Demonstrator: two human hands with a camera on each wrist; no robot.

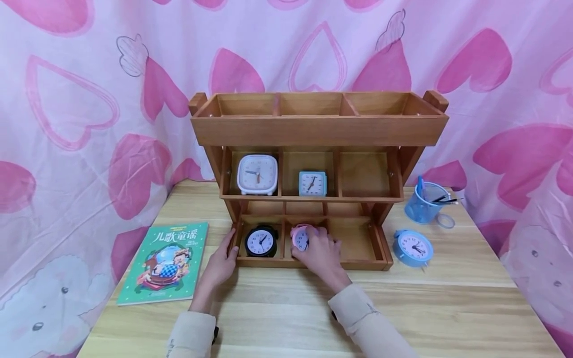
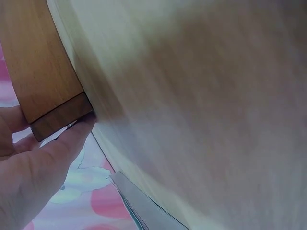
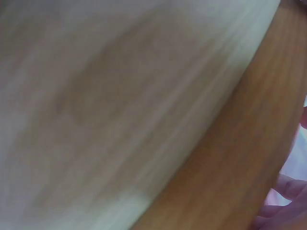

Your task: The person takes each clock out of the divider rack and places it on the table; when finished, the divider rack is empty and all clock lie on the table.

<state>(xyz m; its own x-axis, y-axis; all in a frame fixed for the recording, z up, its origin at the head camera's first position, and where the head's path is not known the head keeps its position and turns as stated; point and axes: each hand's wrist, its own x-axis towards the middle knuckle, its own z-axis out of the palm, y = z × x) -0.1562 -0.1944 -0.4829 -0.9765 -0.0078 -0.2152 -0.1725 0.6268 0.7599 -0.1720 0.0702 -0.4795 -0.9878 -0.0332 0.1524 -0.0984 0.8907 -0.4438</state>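
Right hand grip curls around the pink clock in the shelf's bottom-middle compartment.

head: above, facing shelf | wrists: close, blurred | shared: shelf base, table

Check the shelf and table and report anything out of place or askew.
One blue alarm clock stands on the table right of the wooden shelf, outside its compartments. The pink clock is tilted in the right hand.
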